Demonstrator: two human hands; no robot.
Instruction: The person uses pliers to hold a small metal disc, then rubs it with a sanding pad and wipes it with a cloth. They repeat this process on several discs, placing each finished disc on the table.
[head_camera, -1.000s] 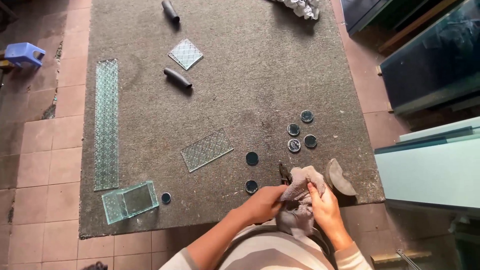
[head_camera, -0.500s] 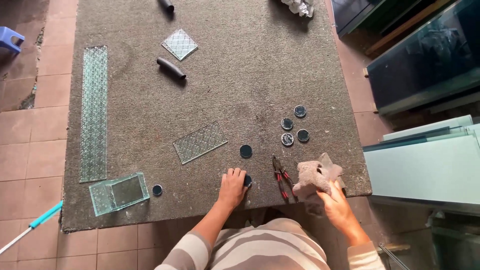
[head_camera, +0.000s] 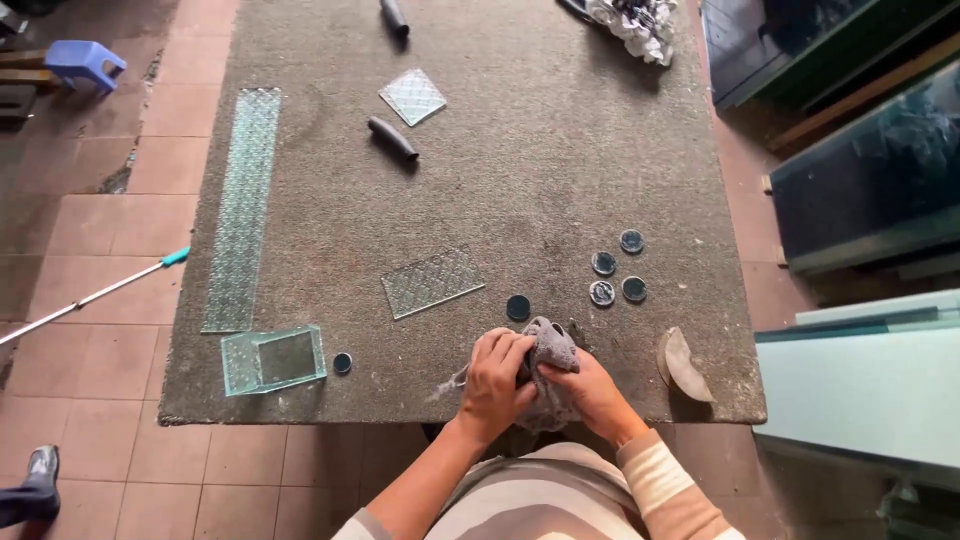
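Both hands meet at the near edge of the bench (head_camera: 560, 150), and the grey rag (head_camera: 548, 352) bunched between them hides whatever they may enclose. The left hand (head_camera: 497, 371) has its grip clenched over the rag's left side; the right hand (head_camera: 592, 388) grasps it from the right. A crumpled wad (head_camera: 635, 20) at the far edge is cut off by the frame. The bench is covered in worn grey-brown carpet and stands on a terracotta tile floor (head_camera: 90, 220), with dark glass panels (head_camera: 880, 180) leaning at the right. Six small round glass discs show: four clustered (head_camera: 617, 266), one (head_camera: 518, 307) just beyond the rag, one (head_camera: 342, 363) beside a clear rectangular pane (head_camera: 273, 359). Three patterned glass pieces lie about: a long strip (head_camera: 242, 205), a rectangle (head_camera: 433, 281) and a square (head_camera: 412, 97).
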